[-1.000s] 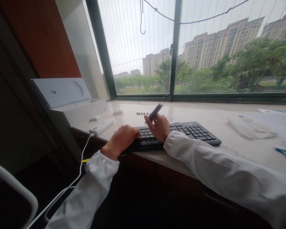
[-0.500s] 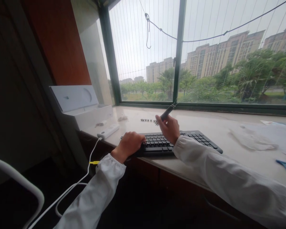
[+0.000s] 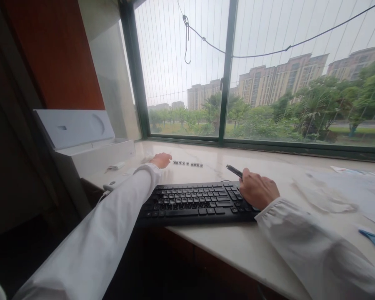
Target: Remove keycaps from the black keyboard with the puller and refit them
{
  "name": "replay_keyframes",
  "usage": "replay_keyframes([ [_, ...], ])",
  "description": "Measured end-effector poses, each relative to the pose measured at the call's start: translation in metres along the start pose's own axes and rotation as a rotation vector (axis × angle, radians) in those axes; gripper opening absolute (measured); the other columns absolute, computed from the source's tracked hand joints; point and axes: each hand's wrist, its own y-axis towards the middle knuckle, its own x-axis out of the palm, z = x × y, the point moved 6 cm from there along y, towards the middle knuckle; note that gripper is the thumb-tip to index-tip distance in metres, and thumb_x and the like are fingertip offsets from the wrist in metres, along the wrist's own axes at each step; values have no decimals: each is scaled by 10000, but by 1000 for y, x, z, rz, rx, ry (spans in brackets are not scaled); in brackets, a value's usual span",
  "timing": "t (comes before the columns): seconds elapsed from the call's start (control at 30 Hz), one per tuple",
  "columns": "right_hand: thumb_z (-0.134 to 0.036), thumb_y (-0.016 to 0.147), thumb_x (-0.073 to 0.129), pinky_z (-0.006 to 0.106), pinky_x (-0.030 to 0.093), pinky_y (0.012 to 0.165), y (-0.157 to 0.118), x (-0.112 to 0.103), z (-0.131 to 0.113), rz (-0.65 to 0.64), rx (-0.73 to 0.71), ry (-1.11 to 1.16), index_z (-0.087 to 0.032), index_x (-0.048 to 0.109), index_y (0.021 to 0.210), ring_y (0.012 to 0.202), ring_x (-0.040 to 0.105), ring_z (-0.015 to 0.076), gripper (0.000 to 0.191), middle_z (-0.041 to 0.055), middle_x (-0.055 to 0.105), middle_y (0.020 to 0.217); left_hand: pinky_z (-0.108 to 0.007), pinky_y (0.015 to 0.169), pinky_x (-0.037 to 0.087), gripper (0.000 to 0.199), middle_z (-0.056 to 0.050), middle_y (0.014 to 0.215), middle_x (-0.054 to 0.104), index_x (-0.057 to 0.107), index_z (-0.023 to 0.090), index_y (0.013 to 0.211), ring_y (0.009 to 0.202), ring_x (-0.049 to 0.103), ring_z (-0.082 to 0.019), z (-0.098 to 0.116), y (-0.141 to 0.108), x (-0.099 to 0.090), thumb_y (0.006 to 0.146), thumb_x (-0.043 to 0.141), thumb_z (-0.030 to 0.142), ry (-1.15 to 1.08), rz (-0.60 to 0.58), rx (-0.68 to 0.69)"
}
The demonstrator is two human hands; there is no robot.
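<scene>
A black keyboard (image 3: 190, 201) lies along the counter's front edge; some keys in its lower letter rows look uncapped. Beyond it, small dark keycaps (image 3: 187, 163) form a short row on the counter. My left hand (image 3: 161, 160) reaches past the keyboard to the left end of that row, fingers bent and close together; whatever is between the fingertips is hidden. Over the keyboard's right part, my right hand (image 3: 258, 188) is closed around a keycap puller (image 3: 234, 170), a slim black handle whose end points up and left.
An open white box (image 3: 90, 152) stands at the left, with a white power strip (image 3: 112, 183) in front of it. On the right lie a crumpled clear plastic bag (image 3: 323, 196), papers (image 3: 362, 191) and a blue tool (image 3: 374, 241). The window frame (image 3: 268, 148) borders the counter's back.
My left hand has left the keyboard and moved forward to the keycap row. My right hand has moved right, tilting the keycap puller leftward. The view has shifted slightly.
</scene>
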Motion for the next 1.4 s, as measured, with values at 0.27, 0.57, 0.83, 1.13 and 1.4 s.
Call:
replay_keyframes([
  [0.27,-153,841,425,372,382,727,11,18,11,-46,-12,-88,-117,538,1018,848,698,286,213,173,726,890,-453,914,517,371,-95,1271,557,544,186,1239,1087,584,-227,-1,49,22,921,577,374,40,-9,85],
  [0.57,-134,844,434,384,319,761,10,16,-6,42,-85,-102,-146,549,946,782,693,267,154,142,726,832,-428,894,526,334,-87,1231,579,568,188,1199,1051,596,-210,-5,62,36,925,571,377,38,-37,24],
  [0.83,-196,894,412,392,339,781,13,16,0,12,-23,-77,-130,535,999,827,693,281,174,164,722,870,-425,882,530,337,-86,1215,586,569,179,1192,1036,602,-209,-13,53,18,924,571,383,49,70,-29],
  [1.13,-264,932,323,455,383,853,28,28,57,-165,242,64,-42,421,1274,1019,649,338,420,223,686,1041,-413,860,537,324,-76,1163,608,584,166,1159,996,614,-200,7,13,-20,922,575,388,74,189,68],
  [1.4,-302,878,425,433,450,888,36,53,82,-263,307,76,-103,588,1217,1146,587,332,425,215,579,1285,-373,832,519,186,-33,909,697,660,174,1006,867,661,-190,63,-57,-61,897,594,308,63,367,257],
])
